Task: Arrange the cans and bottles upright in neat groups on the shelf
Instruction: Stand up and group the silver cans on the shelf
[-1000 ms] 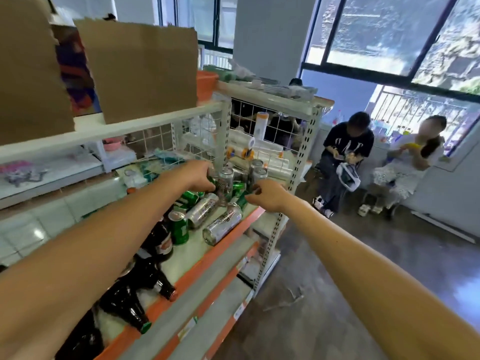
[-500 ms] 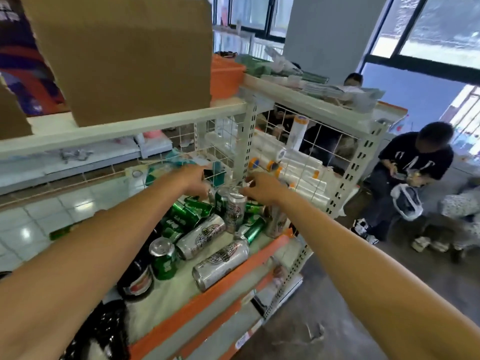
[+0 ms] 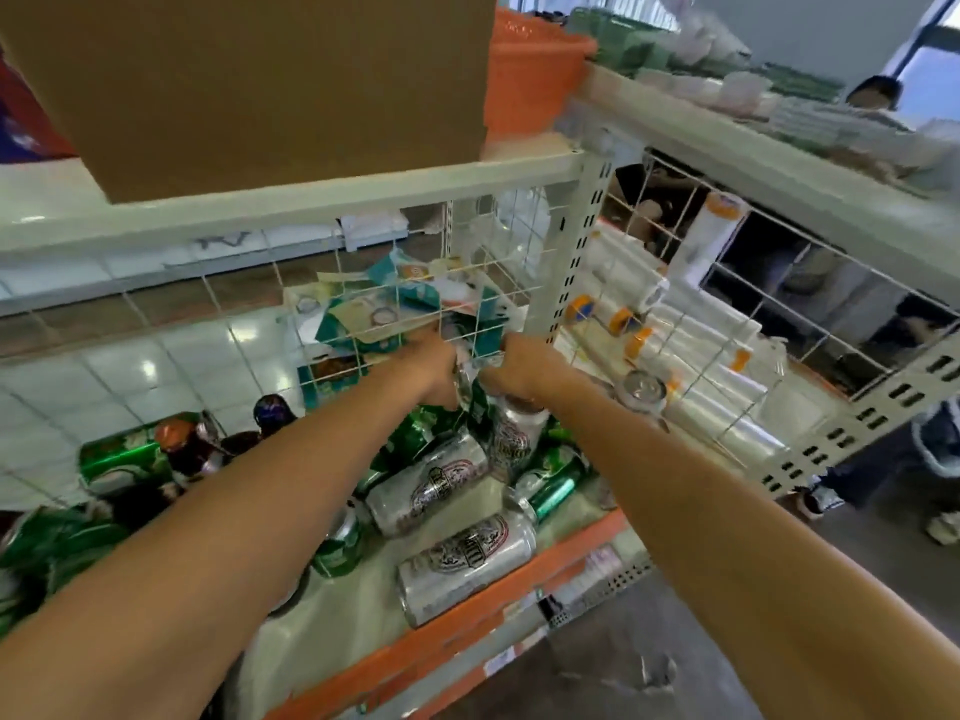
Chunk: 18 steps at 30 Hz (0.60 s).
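At the shelf's (image 3: 467, 613) back right corner, my right hand (image 3: 524, 363) grips the top of an upright silver can (image 3: 511, 439). Beside it my left hand (image 3: 434, 363) curls round another silver can (image 3: 465, 379), mostly hidden between the hands. Two silver cans (image 3: 431, 485) (image 3: 467, 558) lie on their sides nearer the front. Green cans (image 3: 550, 491) (image 3: 337, 545) (image 3: 124, 454) lie scattered among them. One silver can (image 3: 644, 389) stands upright by the right wire grid. Dark bottles (image 3: 270, 413) lie at the left.
A wire grid (image 3: 363, 283) backs the shelf and a slotted post (image 3: 571, 252) stands at its corner. Above sit a cardboard box (image 3: 260, 85) and an orange basket (image 3: 530, 70). Plastic-wrap rolls (image 3: 701, 335) fill the neighbouring shelf. People sit beyond at the right.
Both hands have reached further back toward the shelf's rear corner, close together. The right hand has carried the silver can it held back there, upright. My view has moved closer and lower.
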Each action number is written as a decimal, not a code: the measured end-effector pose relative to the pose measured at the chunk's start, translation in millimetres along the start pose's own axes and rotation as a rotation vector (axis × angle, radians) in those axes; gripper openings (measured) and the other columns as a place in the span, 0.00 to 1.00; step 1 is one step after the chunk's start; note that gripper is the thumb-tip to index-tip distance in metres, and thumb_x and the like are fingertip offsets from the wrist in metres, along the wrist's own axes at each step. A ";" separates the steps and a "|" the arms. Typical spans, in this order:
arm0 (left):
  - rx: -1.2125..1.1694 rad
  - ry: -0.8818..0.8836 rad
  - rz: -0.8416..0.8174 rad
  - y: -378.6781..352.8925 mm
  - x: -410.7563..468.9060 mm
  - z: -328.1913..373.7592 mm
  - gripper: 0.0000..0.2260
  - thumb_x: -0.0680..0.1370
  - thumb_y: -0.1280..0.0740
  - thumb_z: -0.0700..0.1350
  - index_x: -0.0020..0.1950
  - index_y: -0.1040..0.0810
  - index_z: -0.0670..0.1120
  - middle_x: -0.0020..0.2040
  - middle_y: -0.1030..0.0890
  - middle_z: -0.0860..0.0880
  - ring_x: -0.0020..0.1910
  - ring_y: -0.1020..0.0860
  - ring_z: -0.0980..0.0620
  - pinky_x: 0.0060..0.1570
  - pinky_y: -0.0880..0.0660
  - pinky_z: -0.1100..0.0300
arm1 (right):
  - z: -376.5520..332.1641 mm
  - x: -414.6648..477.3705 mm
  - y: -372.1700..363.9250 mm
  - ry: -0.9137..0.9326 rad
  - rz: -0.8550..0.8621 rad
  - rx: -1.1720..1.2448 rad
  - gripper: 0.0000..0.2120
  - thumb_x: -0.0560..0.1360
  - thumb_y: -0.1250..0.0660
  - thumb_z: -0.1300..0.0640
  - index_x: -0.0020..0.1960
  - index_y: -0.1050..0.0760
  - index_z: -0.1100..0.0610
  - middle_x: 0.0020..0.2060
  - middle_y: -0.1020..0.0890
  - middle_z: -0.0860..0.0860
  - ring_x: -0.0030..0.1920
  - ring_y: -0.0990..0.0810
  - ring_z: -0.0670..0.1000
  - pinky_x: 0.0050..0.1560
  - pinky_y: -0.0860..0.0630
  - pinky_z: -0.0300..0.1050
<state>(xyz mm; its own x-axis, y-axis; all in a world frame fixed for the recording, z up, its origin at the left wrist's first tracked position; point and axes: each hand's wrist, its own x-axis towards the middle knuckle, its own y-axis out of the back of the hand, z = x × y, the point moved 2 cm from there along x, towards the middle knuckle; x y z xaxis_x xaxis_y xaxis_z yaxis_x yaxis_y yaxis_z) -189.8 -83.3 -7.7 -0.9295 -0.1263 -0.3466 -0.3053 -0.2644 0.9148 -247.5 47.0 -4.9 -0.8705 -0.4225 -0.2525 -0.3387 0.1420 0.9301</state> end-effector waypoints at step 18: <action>-0.019 -0.005 -0.037 19.0 12.8 -25.3 0.23 0.71 0.25 0.48 0.64 0.23 0.44 0.57 0.21 0.45 0.53 0.21 0.44 0.54 0.22 0.51 | -12.4 20.0 1.7 -0.095 -0.037 -0.028 0.16 0.70 0.25 0.50 0.49 0.22 0.61 0.44 0.19 0.54 0.45 0.19 0.55 0.48 0.20 0.50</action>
<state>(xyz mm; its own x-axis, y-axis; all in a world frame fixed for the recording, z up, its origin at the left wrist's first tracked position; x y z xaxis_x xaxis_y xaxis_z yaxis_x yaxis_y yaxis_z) -202.3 -114.1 0.0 -0.9186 -0.1113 -0.3793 -0.3357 -0.2867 0.8973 -261.0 27.7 -5.1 -0.8880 -0.3402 -0.3093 -0.3621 0.1028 0.9265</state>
